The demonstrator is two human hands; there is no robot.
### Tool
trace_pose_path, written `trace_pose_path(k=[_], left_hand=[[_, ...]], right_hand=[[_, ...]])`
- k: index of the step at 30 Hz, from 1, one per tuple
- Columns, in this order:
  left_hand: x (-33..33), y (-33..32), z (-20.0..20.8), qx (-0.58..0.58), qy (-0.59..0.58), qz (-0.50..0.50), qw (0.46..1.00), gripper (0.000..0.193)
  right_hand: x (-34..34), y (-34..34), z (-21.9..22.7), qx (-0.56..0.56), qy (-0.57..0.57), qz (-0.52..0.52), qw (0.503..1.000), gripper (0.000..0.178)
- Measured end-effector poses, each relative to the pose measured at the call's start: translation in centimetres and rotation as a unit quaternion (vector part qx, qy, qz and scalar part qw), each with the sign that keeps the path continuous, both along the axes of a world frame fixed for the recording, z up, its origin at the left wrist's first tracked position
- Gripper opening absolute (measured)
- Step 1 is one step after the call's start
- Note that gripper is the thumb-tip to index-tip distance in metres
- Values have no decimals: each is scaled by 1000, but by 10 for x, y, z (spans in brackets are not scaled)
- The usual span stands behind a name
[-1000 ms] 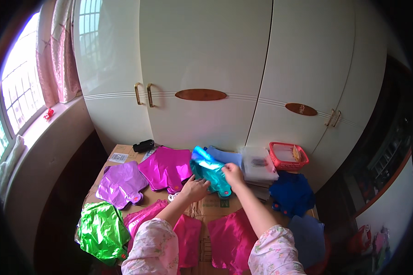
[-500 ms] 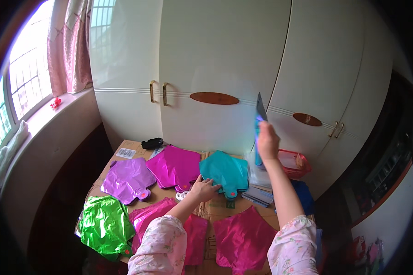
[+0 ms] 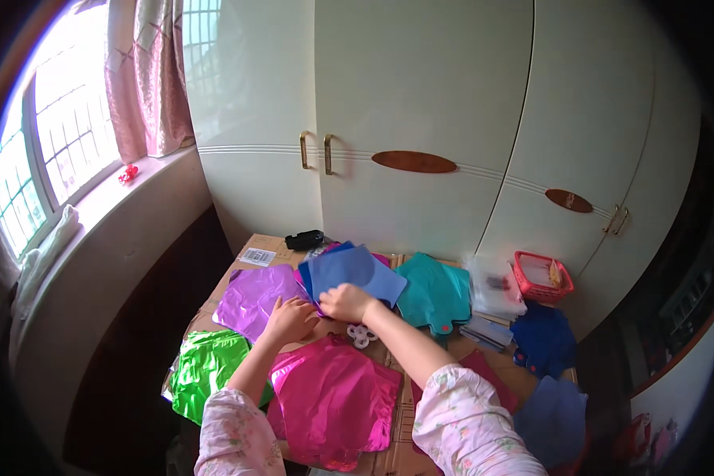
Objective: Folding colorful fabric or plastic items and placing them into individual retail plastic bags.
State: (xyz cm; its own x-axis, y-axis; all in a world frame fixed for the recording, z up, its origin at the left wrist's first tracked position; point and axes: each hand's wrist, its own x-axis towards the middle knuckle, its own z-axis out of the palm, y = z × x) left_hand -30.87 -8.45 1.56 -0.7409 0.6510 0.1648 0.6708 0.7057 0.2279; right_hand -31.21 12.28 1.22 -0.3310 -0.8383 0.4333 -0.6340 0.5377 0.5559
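While your right hand (image 3: 347, 303) is closed in a fist, its fingers clamped on the near edge of the blue sheets (image 3: 357, 272), your left hand (image 3: 292, 319) sits just to its left, palm down, with bent fingers; you cannot tell from the head view whether those pinch anything. The blue sheets, a paler one over a darker one, reach out beyond your right fingers and cover most of the purple foil (image 3: 382, 259). Just left of your left fingers lies the lilac foil (image 3: 250, 297), and nearer your body on that side, the green foil (image 3: 208, 369). The pink foil (image 3: 333, 397) spreads out on your side of both hands. Close below your right fingers, you have the white rings (image 3: 362, 336). To the right of those fingers comes the teal foil (image 3: 432, 289), then the clear bags (image 3: 493, 287), and farther off, the red basket (image 3: 549, 295). The navy foil (image 3: 543, 337) lies well to their right, past the grey stack (image 3: 488, 333). Beyond your left fingers, near the cupboard (image 3: 420, 95), rests a black case (image 3: 305, 239).
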Motion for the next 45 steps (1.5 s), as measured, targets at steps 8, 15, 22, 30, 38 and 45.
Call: trace_pose_path(k=[8,15,22,30,38,45], left_hand=[[-6,-15,-25,37,7,-7,999,26],[-5,5,-25,55,38,-2,998,28],[-7,23,-27,114,67,-24,991,30],[2,32,-6,74,126,-15,989,21],[-31,43,-37,-15,107,20,994,32],[-31,56,-19,-89,22,81,992,53]], right_hand=[[18,-2,-19,-164,-286,-139,934,15],[6,-2,-36,-269,-334,-242,870,17],[9,4,-32,-473,-376,-260,753,20],[7,6,-32,-524,-408,-270,697,27],[-10,22,-38,-562,-510,-202,619,21],[-37,75,-43,-662,-377,-177,623,17]])
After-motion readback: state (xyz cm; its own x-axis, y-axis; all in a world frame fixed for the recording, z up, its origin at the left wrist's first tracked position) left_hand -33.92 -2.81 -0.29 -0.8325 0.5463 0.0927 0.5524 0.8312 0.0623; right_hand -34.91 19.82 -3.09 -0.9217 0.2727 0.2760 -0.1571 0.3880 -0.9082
